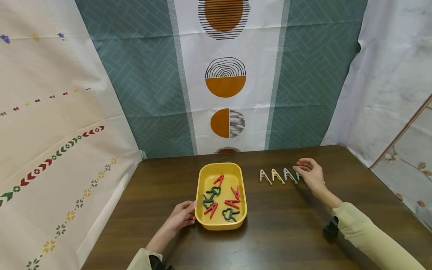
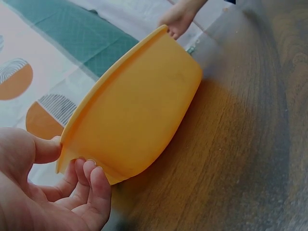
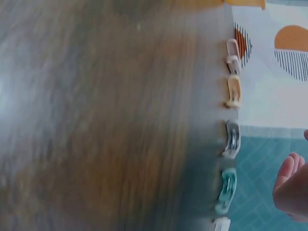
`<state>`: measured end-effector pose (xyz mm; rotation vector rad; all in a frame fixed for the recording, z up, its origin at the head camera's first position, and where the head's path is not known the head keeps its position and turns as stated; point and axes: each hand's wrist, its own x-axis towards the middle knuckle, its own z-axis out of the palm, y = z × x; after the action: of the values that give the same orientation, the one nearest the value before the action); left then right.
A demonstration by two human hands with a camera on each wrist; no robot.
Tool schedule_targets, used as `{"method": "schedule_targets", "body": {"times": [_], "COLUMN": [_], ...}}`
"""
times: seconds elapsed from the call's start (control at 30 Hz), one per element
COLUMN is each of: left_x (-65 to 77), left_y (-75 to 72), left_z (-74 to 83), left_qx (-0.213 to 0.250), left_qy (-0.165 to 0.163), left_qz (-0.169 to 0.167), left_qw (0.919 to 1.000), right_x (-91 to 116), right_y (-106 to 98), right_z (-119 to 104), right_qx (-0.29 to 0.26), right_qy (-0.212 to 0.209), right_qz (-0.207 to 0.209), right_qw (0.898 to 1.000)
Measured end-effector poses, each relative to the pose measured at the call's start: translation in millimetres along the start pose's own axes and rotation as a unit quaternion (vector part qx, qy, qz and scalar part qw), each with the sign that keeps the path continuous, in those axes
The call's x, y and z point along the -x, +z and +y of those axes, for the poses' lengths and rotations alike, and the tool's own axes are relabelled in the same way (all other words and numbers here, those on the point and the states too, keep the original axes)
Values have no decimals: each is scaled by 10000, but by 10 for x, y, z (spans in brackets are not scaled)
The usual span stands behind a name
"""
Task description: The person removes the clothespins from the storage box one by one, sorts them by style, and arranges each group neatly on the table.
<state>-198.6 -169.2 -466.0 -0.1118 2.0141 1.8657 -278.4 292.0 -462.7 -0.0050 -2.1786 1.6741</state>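
My left hand [image 1: 182, 215] grips the near left side of a yellow plastic tray [image 1: 244, 210], thumb at its rim and curled fingers against the outer wall [image 2: 130, 106]. Red clothespins [image 1: 232, 203] and dark green clips [image 1: 230, 215] lie scattered inside it. Over at the right, my right hand [image 1: 311, 174] hovers above a row of clothespins, its fingers loosely bent with nothing seen between them. It partly covers a green clothespin [image 3: 226, 190] in the head view. Left of that one lie a grey [image 1: 290, 175], a yellow [image 1: 278, 175] and a pale pinkish clothespin [image 1: 265, 176].
A white clothespin [image 3: 222, 224] shows at the lower edge of the right wrist view, beyond the green one. All stand on a dark wooden table [image 1: 270, 240]. Patterned cloth [image 1: 229, 48] hangs behind the table, with light cloths at both sides.
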Motion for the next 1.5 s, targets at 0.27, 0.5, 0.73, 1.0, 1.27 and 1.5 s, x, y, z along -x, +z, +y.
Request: {"method": "schedule_targets", "body": {"times": [0.27,0.5,0.73,1.0,1.27,1.5], "left_x": [-29,31,164,154,129,-24], "left_y": [-3,7,63,55,37,-4], "left_z": [-41,38,178,162,137,-13], "left_qx": [-19,13,-33,-23,-55,-39], "left_qy": [42,5,11,50,10,15], "left_qz": [51,-45,-61,-98,-74,-19], "left_qw": [10000,10000,10000,9999,10000,10000], "right_x": [66,95,135,166,176,211], "right_y": [204,364,436,585,751,858], "right_z": [-146,-294,-351,-393,-439,-567], "right_qx": [-408,-776,-1046,-675,-368,-13], "right_qy": [-203,-39,-1,-526,-1000,-1131], "right_qz": [-350,-508,-778,-1183,-1683,-2186], "right_qw": [9983,9957,9915,9893,9800,9692]}}
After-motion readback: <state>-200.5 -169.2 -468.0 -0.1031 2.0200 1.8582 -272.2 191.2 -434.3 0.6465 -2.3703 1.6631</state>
